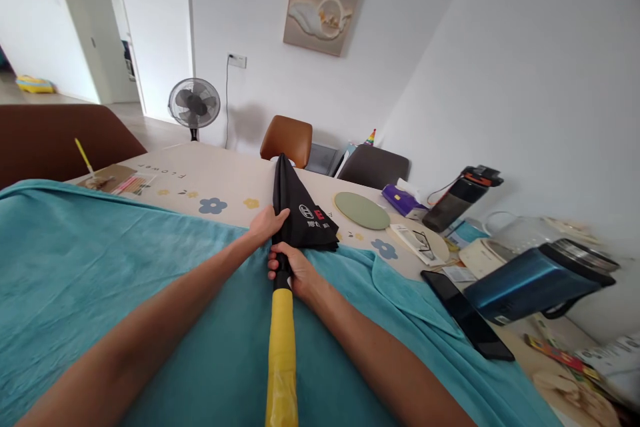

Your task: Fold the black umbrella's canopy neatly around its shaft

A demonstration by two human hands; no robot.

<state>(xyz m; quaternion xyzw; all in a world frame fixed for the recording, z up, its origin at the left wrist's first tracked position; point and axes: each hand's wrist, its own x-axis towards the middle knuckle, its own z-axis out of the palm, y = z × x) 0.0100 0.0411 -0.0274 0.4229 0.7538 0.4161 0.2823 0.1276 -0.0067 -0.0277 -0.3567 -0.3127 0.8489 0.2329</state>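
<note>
A folded black umbrella (pixel 305 217) with a white and red logo lies lengthwise over the table, its tip pointing away from me. Its handle (pixel 283 347) is wrapped in yellow and runs toward me. My right hand (pixel 295 267) is closed around the black part just above the yellow grip. Farther up, my left hand (pixel 267 223) is closed on the gathered black fabric along its left side. Part of the fabric spreads loose to the right. Beneath both forearms lies a teal cloth (pixel 200 320).
On the right stand a blue tumbler (pixel 535 283), a dark bottle (pixel 460 197) and a purple tissue pack (pixel 403 201). A black phone (pixel 467 313) lies at the cloth's edge. A green round mat (pixel 362 210) is behind. Chairs and a fan (pixel 194 103) stand beyond the table.
</note>
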